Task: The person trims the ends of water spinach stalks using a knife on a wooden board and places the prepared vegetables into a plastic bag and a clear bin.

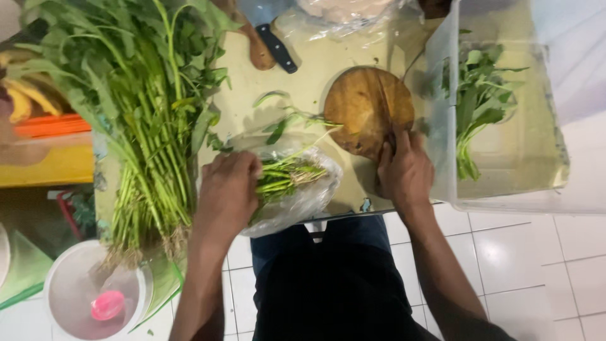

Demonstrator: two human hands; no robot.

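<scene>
We look down on a white tiled floor (505, 252) that fills the lower part of the view, with a low yellowish table (315, 69) above it and our dark-clothed lap at its near edge. At the left edge sits a yellow and orange shelf (44, 145).

On the left of the table lies a big bunch of leafy green stalks (145, 126), leaves away from us and root ends hanging over the near edge. At the right stands a large clear plastic tub (505, 196), and inside it lies a small heap of picked green leaves (476, 107). On the floor at lower left is a round white bowl (69, 284) holding a small pink thing (107, 305); we cannot tell what it is.

In the middle of the table rests a round wooden chopping board (360, 107). Beyond it a knife with a dark handle (276, 47) lies near a crumpled clear bag at the far edge.

Our left hand (228, 189) is closed around a small bundle of cut stems (287, 175), pressing it into a thin clear plastic bag (303, 199) at the near edge, just beside the board. Our right hand (404, 170) lies on the board's near rim, fingers curled over it; whether it grips the rim or only rests there we cannot tell.
</scene>
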